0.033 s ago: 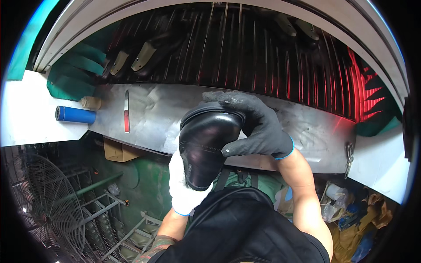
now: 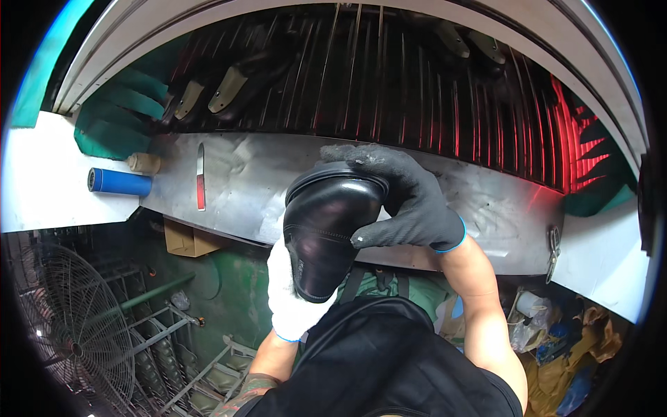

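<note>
A glossy black leather shoe (image 2: pixel 326 215) is held up between my two hands, its rounded toe with the sole edge facing away from me. My left hand (image 2: pixel 288 295), in a white glove, grips the shoe from its lower left side; part of its fingers is hidden behind the shoe. My right hand (image 2: pixel 403 198), in a dark grey glove, wraps round the toe, with the fingers over the sole edge and the thumb on the upper. Behind the shoe lies a bare metal ledge (image 2: pixel 243 160).
On the ledge lies a knife with a red handle (image 2: pixel 201 191). Left of it are a blue cylinder (image 2: pixel 119 182) and a tan roll (image 2: pixel 144 163). More shoes on lasts (image 2: pixel 229 90) stand on dark rollers (image 2: pixel 417 104) lit red. A fan (image 2: pixel 73 340) stands lower left; scissors-like metal tool (image 2: pixel 554 254) hangs right.
</note>
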A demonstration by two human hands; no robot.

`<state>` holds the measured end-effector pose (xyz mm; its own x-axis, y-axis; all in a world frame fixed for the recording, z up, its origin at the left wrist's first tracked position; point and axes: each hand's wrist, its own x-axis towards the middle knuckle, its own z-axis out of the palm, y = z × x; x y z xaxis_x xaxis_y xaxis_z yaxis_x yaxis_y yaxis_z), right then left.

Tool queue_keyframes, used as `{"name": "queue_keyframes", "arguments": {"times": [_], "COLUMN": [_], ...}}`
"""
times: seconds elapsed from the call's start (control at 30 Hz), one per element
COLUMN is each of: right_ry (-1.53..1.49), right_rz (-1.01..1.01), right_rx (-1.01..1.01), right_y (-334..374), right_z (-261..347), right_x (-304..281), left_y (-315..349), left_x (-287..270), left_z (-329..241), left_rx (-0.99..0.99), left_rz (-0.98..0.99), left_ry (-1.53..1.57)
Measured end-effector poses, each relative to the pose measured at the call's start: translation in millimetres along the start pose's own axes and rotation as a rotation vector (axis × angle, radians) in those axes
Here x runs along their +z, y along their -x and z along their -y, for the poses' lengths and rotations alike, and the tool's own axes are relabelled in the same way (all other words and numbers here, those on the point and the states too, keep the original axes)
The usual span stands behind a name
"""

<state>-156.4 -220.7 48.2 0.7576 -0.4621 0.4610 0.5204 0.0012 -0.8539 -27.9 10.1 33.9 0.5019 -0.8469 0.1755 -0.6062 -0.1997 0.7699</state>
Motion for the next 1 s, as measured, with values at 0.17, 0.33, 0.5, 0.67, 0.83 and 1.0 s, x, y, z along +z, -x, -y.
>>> {"name": "queue_keyframes", "arguments": {"times": [0.17, 0.33, 0.5, 0.67, 0.83, 1.0], "right_ry": [0.003, 0.01, 0.066, 0.186, 0.296, 0.301], "right_rz": [0.0, 0.01, 0.154, 0.273, 0.124, 0.022], "right_rx": [-0.023, 0.008, 0.047, 0.13, 0.378, 0.396], "right_y": [-0.3, 0.7, -12.5, -34.0, -20.1, -7.8], "right_z": [-2.1, -0.8, 4.7, 7.9, 3.1, -12.9], "right_x": [-0.3, 0.9, -5.3, -2.3, 39.8, 47.8], "left_y": [-1.5, 0.0, 12.5, 15.9, 19.7, 20.6], "left_x": [1.0, -0.7, -8.1, -23.1, -29.0, -21.5], "left_z": [-0.6, 2.2, 11.3, 14.9, 19.0, 18.8], "left_rx": [0.018, 0.042, 0.006, -0.176, -0.454, -0.686], "left_rz": [-0.017, 0.002, 0.044, 0.117, 0.217, 0.266], "left_ry": [0.023, 0.0, -0.049, 0.471, 0.995, 1.421]}}
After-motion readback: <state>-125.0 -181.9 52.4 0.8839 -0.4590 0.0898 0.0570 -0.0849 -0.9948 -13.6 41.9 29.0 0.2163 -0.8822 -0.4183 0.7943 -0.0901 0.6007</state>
